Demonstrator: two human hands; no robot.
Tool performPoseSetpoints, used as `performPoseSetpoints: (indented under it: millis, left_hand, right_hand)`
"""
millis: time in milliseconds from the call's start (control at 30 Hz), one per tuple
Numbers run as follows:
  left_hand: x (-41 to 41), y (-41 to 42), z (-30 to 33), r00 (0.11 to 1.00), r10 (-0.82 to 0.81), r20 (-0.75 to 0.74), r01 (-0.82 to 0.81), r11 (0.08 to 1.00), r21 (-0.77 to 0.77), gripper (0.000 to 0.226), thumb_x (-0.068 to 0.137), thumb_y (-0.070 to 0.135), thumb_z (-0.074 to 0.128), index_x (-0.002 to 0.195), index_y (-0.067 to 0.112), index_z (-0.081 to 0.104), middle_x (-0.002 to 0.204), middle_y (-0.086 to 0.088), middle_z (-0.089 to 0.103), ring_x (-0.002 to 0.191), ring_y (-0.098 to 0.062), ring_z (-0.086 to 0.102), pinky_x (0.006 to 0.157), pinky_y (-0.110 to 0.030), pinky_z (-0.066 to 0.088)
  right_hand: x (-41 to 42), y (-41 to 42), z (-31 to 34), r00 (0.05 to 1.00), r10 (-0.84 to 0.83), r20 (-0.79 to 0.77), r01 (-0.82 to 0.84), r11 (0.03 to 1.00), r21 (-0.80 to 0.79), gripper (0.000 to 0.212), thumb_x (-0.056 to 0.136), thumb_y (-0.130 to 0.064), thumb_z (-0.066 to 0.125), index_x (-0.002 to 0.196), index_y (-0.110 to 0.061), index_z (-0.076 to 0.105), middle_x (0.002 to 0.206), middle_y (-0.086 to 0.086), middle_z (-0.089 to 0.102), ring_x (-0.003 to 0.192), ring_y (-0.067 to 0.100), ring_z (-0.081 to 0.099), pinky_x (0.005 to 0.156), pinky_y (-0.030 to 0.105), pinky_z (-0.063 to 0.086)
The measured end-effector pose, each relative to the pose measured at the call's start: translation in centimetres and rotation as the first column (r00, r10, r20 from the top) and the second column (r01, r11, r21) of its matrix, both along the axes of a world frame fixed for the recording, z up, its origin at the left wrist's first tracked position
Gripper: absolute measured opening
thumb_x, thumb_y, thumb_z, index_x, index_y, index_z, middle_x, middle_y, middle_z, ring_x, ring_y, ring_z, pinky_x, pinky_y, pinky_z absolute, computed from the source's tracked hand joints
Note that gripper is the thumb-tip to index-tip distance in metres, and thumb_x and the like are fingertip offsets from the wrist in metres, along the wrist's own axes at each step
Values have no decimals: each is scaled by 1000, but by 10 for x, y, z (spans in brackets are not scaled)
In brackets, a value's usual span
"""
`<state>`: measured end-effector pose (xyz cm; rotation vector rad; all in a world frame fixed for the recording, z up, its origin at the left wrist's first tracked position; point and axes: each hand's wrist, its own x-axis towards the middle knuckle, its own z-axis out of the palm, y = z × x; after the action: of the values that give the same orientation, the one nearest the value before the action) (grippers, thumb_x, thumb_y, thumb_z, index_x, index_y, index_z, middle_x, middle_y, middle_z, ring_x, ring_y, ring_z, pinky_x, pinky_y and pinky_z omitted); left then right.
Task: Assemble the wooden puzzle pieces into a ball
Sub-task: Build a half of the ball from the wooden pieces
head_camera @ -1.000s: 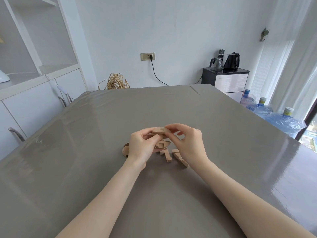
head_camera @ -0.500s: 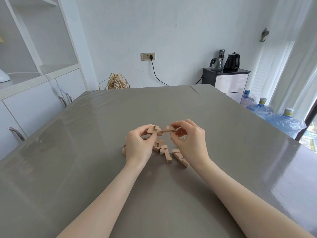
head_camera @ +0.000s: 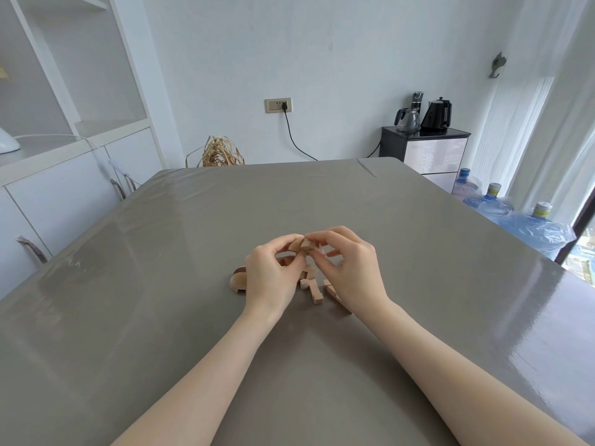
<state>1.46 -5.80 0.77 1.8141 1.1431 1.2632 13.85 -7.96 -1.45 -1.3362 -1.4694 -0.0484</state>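
Note:
Both my hands are raised a little above the grey table [head_camera: 193,317], fingertips meeting. My left hand [head_camera: 272,275] pinches a light wooden puzzle piece [head_camera: 295,244] with a rounded side. My right hand [head_camera: 352,268] pinches a second piece [head_camera: 309,244] pressed against the first. Below the hands lie loose pieces: a rounded piece [head_camera: 237,281] to the left, a notched bar [head_camera: 314,289] between the wrists, and another piece [head_camera: 333,292] partly hidden under my right hand.
White cabinets [head_camera: 64,194] line the left side. A straw bundle [head_camera: 220,154] sits past the table's far edge. A black cabinet with kettles [head_camera: 423,149] and water bottles [head_camera: 515,217] stand on the right.
The two held pieces, slightly apart half a second ago, are now brought together at my fingertips. Both hands have closed in toward each other; the loose pieces have not moved.

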Motion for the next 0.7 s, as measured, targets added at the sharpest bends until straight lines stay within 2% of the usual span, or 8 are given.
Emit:
performPoseSetpoints:
  millis: [67, 200, 267, 367, 533, 700]
  left_hand:
    - [1, -2, 0, 1000, 8, -14, -8, 1000, 2, 17, 86, 7, 63, 94, 21, 70, 74, 23, 59, 64, 27, 51, 57, 5, 33]
    - [1, -3, 1, 1000, -1, -26, 0, 1000, -13, 24, 85, 4, 61, 100, 20, 70, 74, 23, 58, 62, 30, 48, 58, 8, 31]
    - [1, -3, 2, 1000, -10, -20, 10, 1000, -20, 27, 84, 1, 60, 96, 23, 70, 75, 23, 60, 66, 23, 54, 58, 6, 33]
    - [1, 0, -2, 999, -44, 21, 45, 999, -21, 32, 82, -4, 59, 92, 23, 71, 80, 16, 68, 76, 0, 65, 60, -1, 41]
    - [1, 6, -8, 997, -57, 43, 58, 998, -16, 27, 82, -2, 60, 99, 16, 72, 89, 8, 73, 83, -6, 68, 64, -6, 46]
    - [2, 10, -11, 996, -62, 57, 63, 998, -3, 21, 85, 5, 65, 103, 14, 72, 90, 6, 73, 82, -4, 68, 65, -8, 48]
  right_hand:
    - [0, 0, 0, 1000, 4, -5, -4, 1000, 12, 20, 81, -8, 71, 94, -22, 74, 89, -11, 61, 79, -2, 55, 71, 11, 46]
    - [0, 0, 0, 1000, 20, -15, -20, 999, 29, 19, 80, -11, 74, 95, -24, 76, 88, -8, 60, 79, 0, 55, 69, 12, 45]
    - [0, 0, 1, 999, 31, -19, -30, 999, 36, 21, 80, -10, 74, 95, -24, 76, 88, -8, 59, 78, -2, 55, 69, 11, 45]
    - [1, 0, 0, 999, 36, -11, -35, 998, 46, 24, 79, -5, 73, 97, -22, 76, 88, -8, 58, 79, -9, 54, 71, 7, 43]
    - [0, 0, 1, 1000, 20, 4, -20, 999, 34, 30, 80, 1, 70, 104, -18, 73, 89, -10, 58, 80, -13, 53, 74, 2, 41]
    - [0, 0, 3, 998, -27, -50, 27, 1000, 7, 15, 81, -9, 72, 94, -16, 68, 86, -13, 59, 78, -5, 56, 68, 3, 40]
